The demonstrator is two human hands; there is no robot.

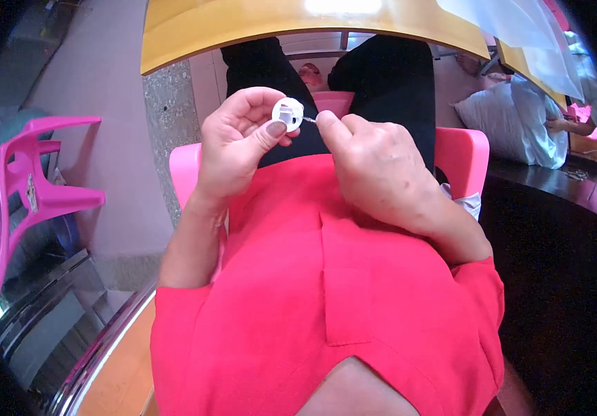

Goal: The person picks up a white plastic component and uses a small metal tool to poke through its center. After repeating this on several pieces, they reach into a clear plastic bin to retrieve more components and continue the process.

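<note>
Between the thumb and fingers of my left hand [243, 128] is a small round white plastic part [287, 112], with a recess and dark slots on the face turned up to me. My right hand [375, 156] is closed, its thumb and bent index finger pinching a thin metal piece [309, 120]. That piece runs to the right edge of the white part, and most of it is hidden in my fist, so its kind does not show. Both hands are held above my lap, close together.
A yellow table [298, 21] edge crosses ahead of my knees. I sit on a pink chair [461, 159]. Another pink chair [49, 187] stands at the left. A white sack [506, 121] sits at the right, near another person's hand [558, 125]. Something pink [333, 102] is between my legs.
</note>
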